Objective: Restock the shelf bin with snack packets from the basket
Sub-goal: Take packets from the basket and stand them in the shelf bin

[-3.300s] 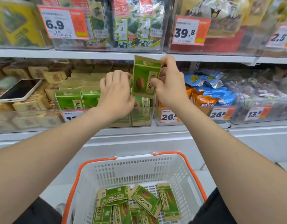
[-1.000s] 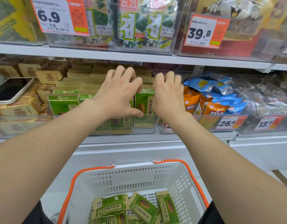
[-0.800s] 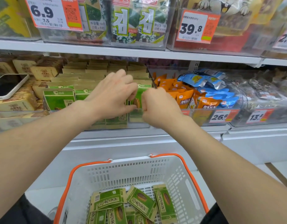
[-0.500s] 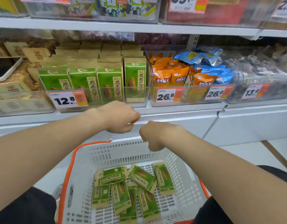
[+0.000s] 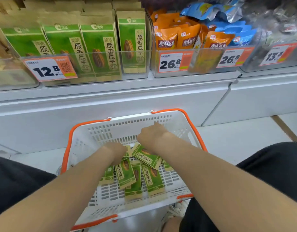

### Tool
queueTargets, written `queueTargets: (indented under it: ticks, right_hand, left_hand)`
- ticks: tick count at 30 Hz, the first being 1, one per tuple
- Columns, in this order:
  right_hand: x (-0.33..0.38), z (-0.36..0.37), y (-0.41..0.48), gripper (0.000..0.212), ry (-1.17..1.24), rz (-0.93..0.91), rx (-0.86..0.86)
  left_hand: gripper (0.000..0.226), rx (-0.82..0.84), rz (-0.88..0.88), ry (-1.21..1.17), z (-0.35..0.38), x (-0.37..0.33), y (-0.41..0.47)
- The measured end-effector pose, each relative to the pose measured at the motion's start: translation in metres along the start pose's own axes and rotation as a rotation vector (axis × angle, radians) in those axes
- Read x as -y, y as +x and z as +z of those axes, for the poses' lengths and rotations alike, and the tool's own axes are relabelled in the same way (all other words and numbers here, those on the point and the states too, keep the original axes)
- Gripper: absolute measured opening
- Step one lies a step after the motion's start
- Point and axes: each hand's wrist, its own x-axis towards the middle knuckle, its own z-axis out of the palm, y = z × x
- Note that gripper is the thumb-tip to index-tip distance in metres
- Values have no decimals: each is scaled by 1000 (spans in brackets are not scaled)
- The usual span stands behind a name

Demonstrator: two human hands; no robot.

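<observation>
A white basket with orange handles (image 5: 74, 141) stands below the shelf and holds several green snack packets (image 5: 127, 174). Both of my hands are inside it. My right hand (image 5: 152, 136) is curled over the top end of a tilted green packet (image 5: 146, 158) that lies above the others. My left hand (image 5: 116, 151) reaches down among the packets with its fingers hidden, touching one of them. Up on the shelf, the clear bin (image 5: 136, 62) marked 12.8 holds upright rows of the same green packets (image 5: 99, 47).
To the right of the green bin stand a bin of orange and blue pouches (image 5: 171, 39) marked 26.8 and another bin (image 5: 275, 54) marked 13.8. A white shelf base (image 5: 110, 101) runs behind the basket. My dark-clothed knees flank the basket.
Both hands have come away from the shelf bin, where a packet was set in, and dropped into the basket. The view has tilted down and moved closer to the basket.
</observation>
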Motion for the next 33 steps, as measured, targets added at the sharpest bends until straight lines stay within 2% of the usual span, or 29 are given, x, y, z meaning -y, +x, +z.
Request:
queueTargets:
  ticks: [3,6,8,10,12,15,18,23,28,31,33]
  right_hand:
    - [8,17,13,15,-4,33,-17]
    - [15,41,18,17,44,63,50]
    - [15,56,19,31,185,91,110]
    - [8,69,21,32,388,155,129]
    - [-2,79,23,22,552,234,106]
    - [-16,87,24,28,712,330,83]
    - [-21,90,30,26,890,388,-8]
    - [-24,67,40,30,1192,394,-216]
    - [-18,45,40,31,1205,314,-292]
    - [-16,44,39,30,1179,290,-287]
    - [-17,46,37,30,1145,292,-273]
  left_hand:
    - [29,-5,-30,-47,21,2,16]
    - [42,-43,-74,-120,37,6,32]
    - [66,-39,-87,-187,47,10,40]
    - [89,-7,-88,-282,53,10,45]
    - [86,-17,-76,-327,55,8,48]
    - [69,-22,-56,-312,60,4,50]
    - [63,-48,-98,-260,65,-1,49]
    - [67,-13,-157,-613,66,4,48]
    - [82,0,-172,-662,79,4,37]
    - [76,-24,-170,-677,79,-1,32]
    - [60,-75,-185,-808,71,-2,28]
